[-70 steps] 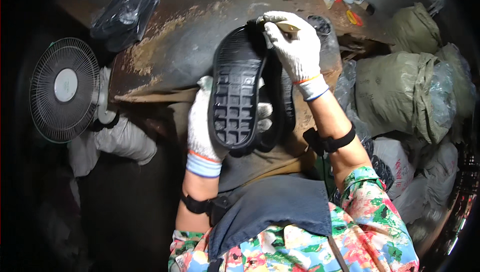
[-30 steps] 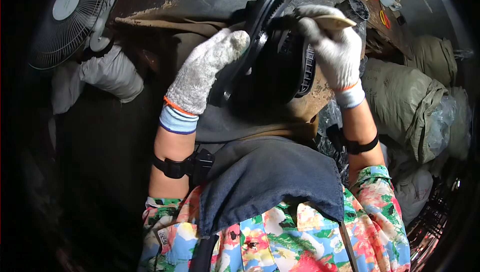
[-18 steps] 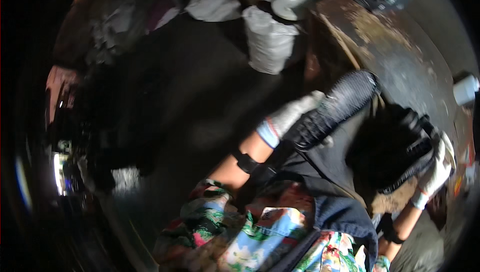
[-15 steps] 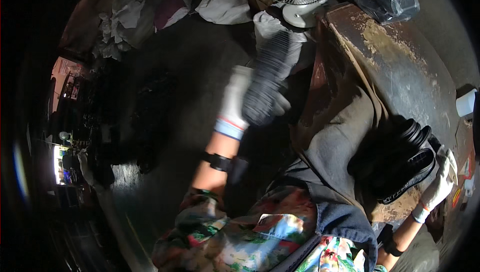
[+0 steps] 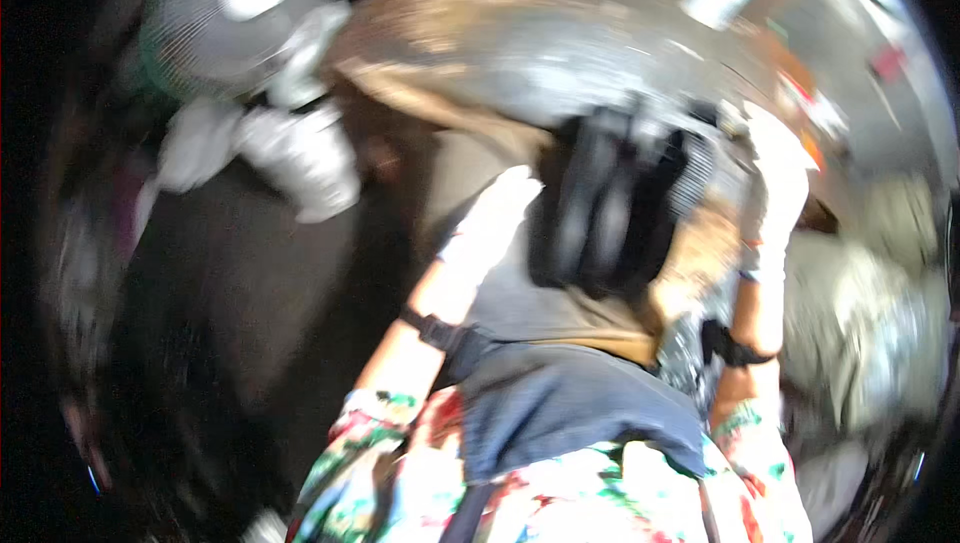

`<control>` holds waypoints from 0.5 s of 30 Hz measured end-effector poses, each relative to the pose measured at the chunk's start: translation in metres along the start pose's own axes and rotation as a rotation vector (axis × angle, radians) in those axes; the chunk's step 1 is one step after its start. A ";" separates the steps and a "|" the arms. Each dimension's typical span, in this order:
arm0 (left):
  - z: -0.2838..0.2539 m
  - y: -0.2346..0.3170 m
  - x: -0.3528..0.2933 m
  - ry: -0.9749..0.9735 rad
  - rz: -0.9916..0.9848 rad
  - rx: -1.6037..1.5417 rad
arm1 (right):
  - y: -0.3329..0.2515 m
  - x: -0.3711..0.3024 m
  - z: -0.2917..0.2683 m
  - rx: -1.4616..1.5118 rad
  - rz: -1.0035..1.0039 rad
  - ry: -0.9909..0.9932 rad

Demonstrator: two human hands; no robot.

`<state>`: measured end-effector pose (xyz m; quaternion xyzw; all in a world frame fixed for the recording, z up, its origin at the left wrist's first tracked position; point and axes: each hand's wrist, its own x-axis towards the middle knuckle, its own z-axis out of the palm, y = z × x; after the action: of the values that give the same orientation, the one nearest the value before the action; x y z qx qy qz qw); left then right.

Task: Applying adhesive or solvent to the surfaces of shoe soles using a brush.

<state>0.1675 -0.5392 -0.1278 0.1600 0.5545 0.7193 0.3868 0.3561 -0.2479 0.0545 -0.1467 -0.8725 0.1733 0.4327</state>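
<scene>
Black shoe soles [image 5: 575, 208] stand grouped at the bench [image 5: 600, 68], further handling seemingly remaining; left hand [image 5: 497, 211] looks released, right hand [image 5: 778, 171] too blurred to tell its grip.

Matt cloth, dull rubber and a worn surface [image 5: 565, 58] around your hands [image 5: 495, 218].
Your white gloves [image 5: 775, 188] look like matt fabric, their texture lost to blur. Between them, the black footwear [image 5: 590, 223] has a dull, rubber-like finish, ridged toward your right hand. Beyond, the surface has a smooth greyish sheen, turning rough and patchy brown toward your left. Nearer you, the blue apron [image 5: 580, 393] is matt cloth; right of your right hand, the greenish sacks [image 5: 850, 313] look like creased plastic.
</scene>
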 end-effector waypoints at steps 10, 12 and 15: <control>0.024 -0.019 0.018 -0.103 -0.124 0.084 | 0.072 -0.016 -0.050 0.181 0.360 0.312; 0.027 -0.024 0.019 -0.081 -0.164 0.094 | 0.104 -0.014 -0.053 0.130 0.369 0.331; 0.028 -0.025 0.025 0.017 0.080 0.547 | 0.123 -0.006 -0.054 0.162 0.350 0.371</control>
<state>0.1792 -0.4995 -0.1470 0.2742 0.7246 0.5587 0.2959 0.4158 -0.1308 0.0279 -0.2895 -0.7228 0.2847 0.5592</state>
